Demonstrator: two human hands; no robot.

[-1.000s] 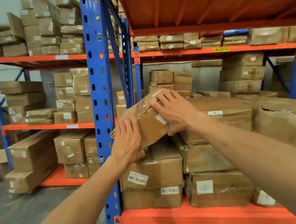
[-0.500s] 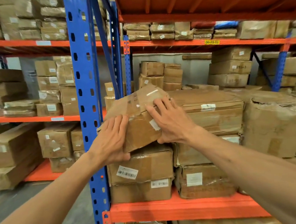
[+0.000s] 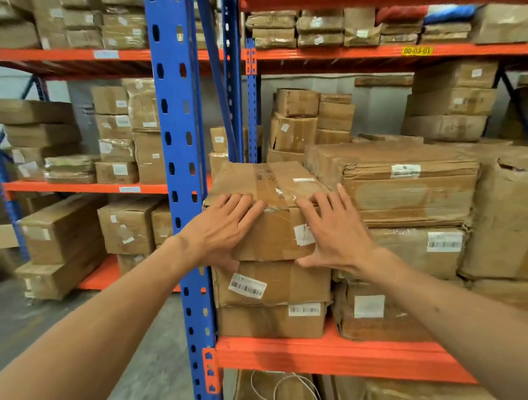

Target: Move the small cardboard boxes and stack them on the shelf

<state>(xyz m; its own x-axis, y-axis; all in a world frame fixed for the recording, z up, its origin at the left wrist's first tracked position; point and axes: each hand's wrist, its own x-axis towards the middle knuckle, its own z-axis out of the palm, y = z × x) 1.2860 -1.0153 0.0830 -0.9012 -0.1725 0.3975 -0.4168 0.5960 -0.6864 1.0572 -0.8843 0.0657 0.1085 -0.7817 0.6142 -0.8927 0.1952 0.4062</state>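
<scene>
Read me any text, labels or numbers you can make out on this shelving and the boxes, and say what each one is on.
"00-03-01": yellow tag on the orange beam of the upper shelf.
Barcode label on the second box down: bars visible, print too small to read.
White sticker on the top box under both hands: blurred.
All other box labels: unreadable.

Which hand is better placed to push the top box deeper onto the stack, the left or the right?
Probably the right hand: it lies flat on the front face of the top box. The left hand sits at the corner beside the blue post.
</scene>
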